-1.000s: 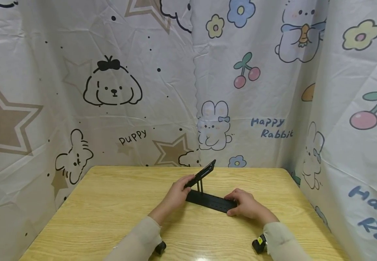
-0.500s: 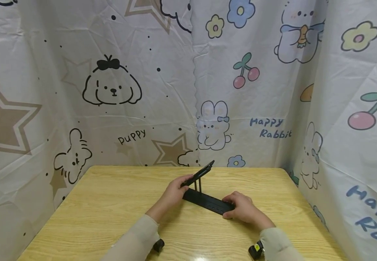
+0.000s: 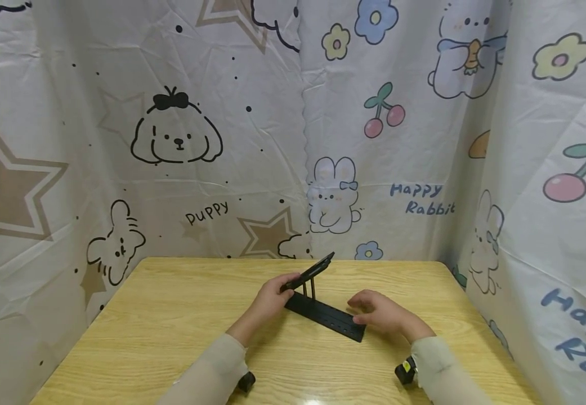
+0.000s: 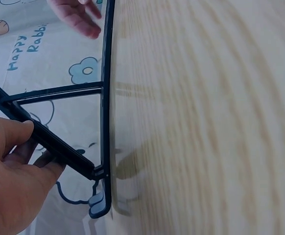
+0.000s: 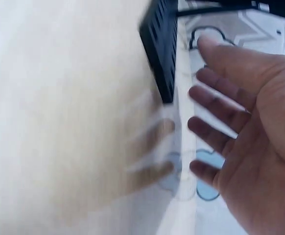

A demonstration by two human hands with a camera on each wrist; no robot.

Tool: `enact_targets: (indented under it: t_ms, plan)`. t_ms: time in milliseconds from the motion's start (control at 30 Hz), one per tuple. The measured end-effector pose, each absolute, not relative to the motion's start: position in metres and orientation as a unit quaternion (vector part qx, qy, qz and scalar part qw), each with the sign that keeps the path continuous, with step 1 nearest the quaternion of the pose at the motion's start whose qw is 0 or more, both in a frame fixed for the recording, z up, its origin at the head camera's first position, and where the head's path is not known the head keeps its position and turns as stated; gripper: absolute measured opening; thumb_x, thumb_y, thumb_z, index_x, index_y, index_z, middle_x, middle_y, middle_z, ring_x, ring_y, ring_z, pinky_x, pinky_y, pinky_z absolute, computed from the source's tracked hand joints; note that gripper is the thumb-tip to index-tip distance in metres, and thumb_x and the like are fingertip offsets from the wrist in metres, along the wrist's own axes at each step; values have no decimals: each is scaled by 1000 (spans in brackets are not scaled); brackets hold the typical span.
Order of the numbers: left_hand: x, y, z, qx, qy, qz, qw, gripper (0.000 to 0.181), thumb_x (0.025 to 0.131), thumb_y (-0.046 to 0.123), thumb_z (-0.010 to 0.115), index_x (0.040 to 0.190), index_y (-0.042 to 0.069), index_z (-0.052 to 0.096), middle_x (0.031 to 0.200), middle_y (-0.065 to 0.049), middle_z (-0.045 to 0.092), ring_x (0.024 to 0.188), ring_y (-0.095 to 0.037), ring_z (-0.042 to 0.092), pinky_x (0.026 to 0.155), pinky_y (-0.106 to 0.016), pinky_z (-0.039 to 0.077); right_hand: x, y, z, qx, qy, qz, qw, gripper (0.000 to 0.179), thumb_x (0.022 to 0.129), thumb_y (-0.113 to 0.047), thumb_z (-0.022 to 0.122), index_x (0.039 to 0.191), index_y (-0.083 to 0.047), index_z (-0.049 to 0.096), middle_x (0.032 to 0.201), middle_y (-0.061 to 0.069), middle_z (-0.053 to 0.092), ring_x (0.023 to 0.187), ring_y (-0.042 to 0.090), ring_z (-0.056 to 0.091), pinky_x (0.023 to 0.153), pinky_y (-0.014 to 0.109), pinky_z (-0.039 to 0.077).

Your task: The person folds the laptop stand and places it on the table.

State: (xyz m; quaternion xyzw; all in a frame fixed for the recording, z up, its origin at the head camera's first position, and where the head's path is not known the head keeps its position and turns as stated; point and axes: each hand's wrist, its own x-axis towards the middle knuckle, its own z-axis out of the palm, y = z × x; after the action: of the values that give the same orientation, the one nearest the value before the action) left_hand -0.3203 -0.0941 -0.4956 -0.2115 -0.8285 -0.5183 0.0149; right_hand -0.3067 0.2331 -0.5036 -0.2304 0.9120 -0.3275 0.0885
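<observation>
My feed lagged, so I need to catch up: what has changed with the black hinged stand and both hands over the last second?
The right hand has let go of the flat, black, rectangular base, whose right end has swung slightly toward the near side. The left hand still grips the slanted black panel, which stays raised above the base.

The person wears long, pale beige sleeves, the left sleeve [image 3: 211, 365] and the right sleeve [image 3: 442, 365] both plain, soft-looking and lightly creased, ending near the wrist so that the left hand [image 3: 271, 298] and the right hand [image 3: 385, 313] show bare beyond the cloth. At the inner side of each sleeve sits a small black block, the left block [image 3: 246, 382] dark all over as far as it shows, the right block [image 3: 404, 372] boxier and marked with a bright yellow patch [image 3: 406, 365]. Fine creases line the right palm [image 5: 252, 171].
</observation>
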Motion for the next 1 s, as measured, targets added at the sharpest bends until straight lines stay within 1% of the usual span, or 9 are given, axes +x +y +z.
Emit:
enact_targets:
  t_ms: [67,133,233,367,467,533,733,867,1000]
  plan:
    - [-320,-95,-497,-209,-830,-517,15,44,100,-3,59,143,6,59,148,-14,56,137,-35,53,108,-52,48,-315,239,-503,-247,906,-329,96,41,97,-13,70,136,-5,64,143,13,59,138,41,48,114,63,36]
    - [-320,-95,-497,-208,-830,-518,13,45,100,-3,60,144,7,59,149,-14,56,137,-34,53,109,-51,48,-321,244,-503,-257,902,-332,104,41,97,-7,69,137,-6,64,148,11,56,143,42,43,116,65,32]
    - [-321,-96,-499,-210,-830,-516,11,46,99,-4,60,144,6,58,149,-15,56,137,-34,53,109,-51,48,-330,248,-507,-266,893,-345,114,41,96,-4,68,136,-10,66,149,6,56,145,40,42,118,63,30]
    - [-322,-97,-500,-211,-831,-514,8,47,99,-5,61,145,5,58,149,-15,55,136,-34,53,108,-52,48,-336,251,-516,-264,884,-367,117,42,95,-3,69,135,-15,68,148,1,57,144,36,44,119,60,32]
    - [-324,-98,-501,-211,-832,-513,8,47,99,-4,61,144,6,58,149,-14,56,135,-34,54,108,-51,49,-339,251,-521,-269,879,-376,121,40,96,-2,67,133,-16,70,146,-2,59,143,33,46,118,58,34]
    - [-324,-98,-501,-211,-833,-511,8,46,99,-4,61,144,7,59,148,-14,56,135,-33,54,108,-51,48,-340,252,-523,-284,877,-368,120,38,97,-2,66,131,-16,72,145,-4,60,143,33,45,119,59,33]
    - [-325,-99,-501,-211,-832,-514,1,46,99,-3,60,144,9,60,149,-13,56,137,-33,53,109,-51,47,-342,252,-526,-315,872,-353,123,36,96,-1,65,125,-20,76,140,-8,65,149,38,35,119,66,25]
    - [-326,-100,-502,-212,-829,-517,-6,47,100,-5,58,145,9,59,150,-12,55,139,-33,51,109,-50,48,-341,249,-525,-338,871,-338,116,38,96,2,62,123,-20,77,134,-8,69,148,40,37,118,67,27]
    - [-328,-101,-504,-214,-830,-515,-11,47,101,-4,57,146,10,58,151,-10,54,140,-31,50,111,-49,47,-339,246,-523,-345,871,-330,114,38,96,2,62,123,-20,77,132,-8,70,147,41,38,116,69,29]
